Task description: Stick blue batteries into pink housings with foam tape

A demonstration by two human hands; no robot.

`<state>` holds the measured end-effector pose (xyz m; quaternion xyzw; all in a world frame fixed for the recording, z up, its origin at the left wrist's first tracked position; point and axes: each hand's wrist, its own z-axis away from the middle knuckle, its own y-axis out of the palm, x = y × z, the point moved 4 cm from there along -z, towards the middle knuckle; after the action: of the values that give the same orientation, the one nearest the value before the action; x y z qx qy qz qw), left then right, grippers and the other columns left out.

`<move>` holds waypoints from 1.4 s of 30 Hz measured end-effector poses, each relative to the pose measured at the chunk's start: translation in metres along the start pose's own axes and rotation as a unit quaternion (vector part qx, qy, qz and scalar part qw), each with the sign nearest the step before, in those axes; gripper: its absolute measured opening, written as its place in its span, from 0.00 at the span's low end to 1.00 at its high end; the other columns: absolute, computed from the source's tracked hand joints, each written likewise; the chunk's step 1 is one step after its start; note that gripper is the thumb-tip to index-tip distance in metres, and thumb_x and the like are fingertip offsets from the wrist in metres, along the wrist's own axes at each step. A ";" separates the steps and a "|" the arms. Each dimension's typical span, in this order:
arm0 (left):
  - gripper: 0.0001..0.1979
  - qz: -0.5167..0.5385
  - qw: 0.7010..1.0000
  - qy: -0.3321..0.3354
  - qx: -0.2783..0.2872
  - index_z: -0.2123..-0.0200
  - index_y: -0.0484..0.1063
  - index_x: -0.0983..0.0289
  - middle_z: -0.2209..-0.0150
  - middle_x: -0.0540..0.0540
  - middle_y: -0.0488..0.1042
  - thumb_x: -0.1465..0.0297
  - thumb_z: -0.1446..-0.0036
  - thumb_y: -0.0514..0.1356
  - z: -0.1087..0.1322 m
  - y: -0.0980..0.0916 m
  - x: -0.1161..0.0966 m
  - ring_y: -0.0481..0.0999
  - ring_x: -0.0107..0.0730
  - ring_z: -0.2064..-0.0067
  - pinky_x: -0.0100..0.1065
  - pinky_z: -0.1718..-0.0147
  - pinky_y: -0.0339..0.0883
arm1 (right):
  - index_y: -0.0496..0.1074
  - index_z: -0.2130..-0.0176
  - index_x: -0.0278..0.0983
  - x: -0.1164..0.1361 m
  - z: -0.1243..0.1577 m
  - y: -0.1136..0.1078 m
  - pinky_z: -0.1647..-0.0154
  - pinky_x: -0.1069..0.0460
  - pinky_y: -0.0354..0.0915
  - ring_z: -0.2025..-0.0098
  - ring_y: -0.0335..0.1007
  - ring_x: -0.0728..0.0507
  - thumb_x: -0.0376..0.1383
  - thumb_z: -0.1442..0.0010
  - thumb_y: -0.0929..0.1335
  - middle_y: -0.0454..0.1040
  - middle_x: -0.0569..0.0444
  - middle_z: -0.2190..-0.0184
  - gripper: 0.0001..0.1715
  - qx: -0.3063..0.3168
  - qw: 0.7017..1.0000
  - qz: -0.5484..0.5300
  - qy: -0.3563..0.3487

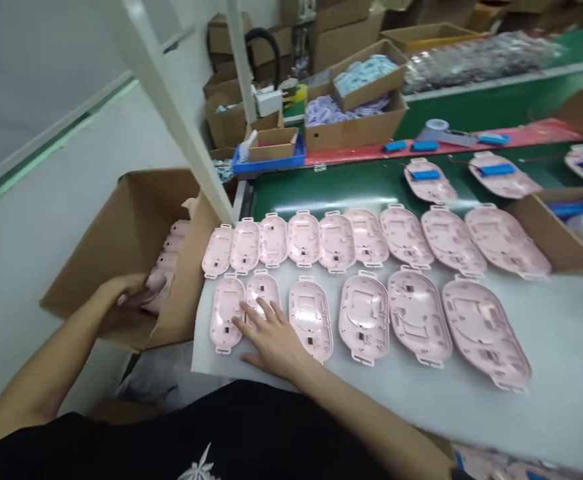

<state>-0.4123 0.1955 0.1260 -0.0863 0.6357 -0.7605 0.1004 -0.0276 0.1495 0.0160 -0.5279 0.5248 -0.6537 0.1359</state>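
My left hand (130,285) reaches into the cardboard box at the left, its fingers curled around a pink plastic shell (156,283); part of the grip is hidden. More pink shells stand stacked along the box's inner wall. Over the front row on the white table, my right hand (274,337) is open with fingers spread, partly covering a pink shell (262,288). Whether it touches that shell, I cannot tell. Beside it lie a leftmost shell (227,313) and another shell (311,313), hollow sides up.
Two rows of pink shells cover much of the white table (396,400). A white post (186,127) rises beside the cardboard box (101,227). Behind runs a green conveyor (321,190) bearing shells with blue battery packs (425,175). Boxes of purple and blue rings (366,73) stand beyond.
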 end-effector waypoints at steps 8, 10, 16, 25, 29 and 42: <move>0.25 0.081 0.994 -0.056 -0.055 0.51 0.71 0.65 0.47 0.65 0.80 0.52 0.38 0.49 0.101 -0.016 0.031 0.78 0.49 0.44 0.44 0.45 0.71 | 0.68 0.30 0.46 0.017 -0.029 0.037 0.28 0.18 0.42 0.24 0.37 0.14 0.49 0.32 0.71 0.49 0.46 0.22 0.35 0.098 0.993 0.069 -0.022; 0.25 0.083 0.989 -0.083 -0.086 0.55 0.70 0.64 0.51 0.66 0.80 0.50 0.39 0.48 0.122 -0.013 0.028 0.78 0.53 0.49 0.47 0.47 0.72 | 0.67 0.29 0.46 0.024 -0.030 0.041 0.28 0.19 0.43 0.24 0.38 0.14 0.51 0.32 0.71 0.48 0.45 0.22 0.37 0.104 0.992 0.065 -0.015; 0.20 0.086 0.974 -0.134 -0.159 0.61 0.66 0.60 0.56 0.66 0.77 0.51 0.40 0.48 0.142 0.001 0.020 0.78 0.56 0.50 0.49 0.50 0.73 | 0.65 0.29 0.46 0.053 -0.060 0.056 0.26 0.24 0.44 0.23 0.41 0.18 0.53 0.30 0.70 0.47 0.43 0.22 0.37 0.102 0.994 0.049 -0.006; 0.18 0.119 0.955 -0.155 -0.224 0.61 0.65 0.55 0.58 0.61 0.78 0.48 0.43 0.50 0.157 0.008 0.003 0.79 0.61 0.48 0.53 0.49 0.75 | 0.50 0.23 0.37 0.049 -0.034 0.059 0.28 0.26 0.52 0.23 0.40 0.16 0.43 0.33 0.72 0.37 0.35 0.21 0.50 0.083 0.995 0.058 0.003; 0.18 0.134 0.948 -0.151 -0.245 0.64 0.63 0.53 0.60 0.57 0.77 0.46 0.41 0.50 0.160 0.007 -0.009 0.80 0.62 0.47 0.53 0.49 0.76 | 0.51 0.23 0.35 0.053 -0.016 0.050 0.28 0.29 0.55 0.23 0.44 0.20 0.39 0.30 0.69 0.44 0.35 0.22 0.44 0.073 0.996 0.049 -0.008; 0.16 0.180 0.943 -0.083 -0.268 0.62 0.70 0.59 0.58 0.60 0.77 0.53 0.37 0.54 0.179 0.005 -0.047 0.80 0.55 0.50 0.44 0.51 0.74 | 0.71 0.34 0.33 -0.080 -0.162 -0.046 0.27 0.32 0.54 0.26 0.55 0.28 0.38 0.23 0.59 0.58 0.42 0.26 0.25 0.081 0.986 0.139 0.048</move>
<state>-0.3206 0.0374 0.1522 -0.0571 0.8102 -0.5215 0.2614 -0.1127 0.3147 0.0279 -0.4048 0.5441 -0.6937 0.2426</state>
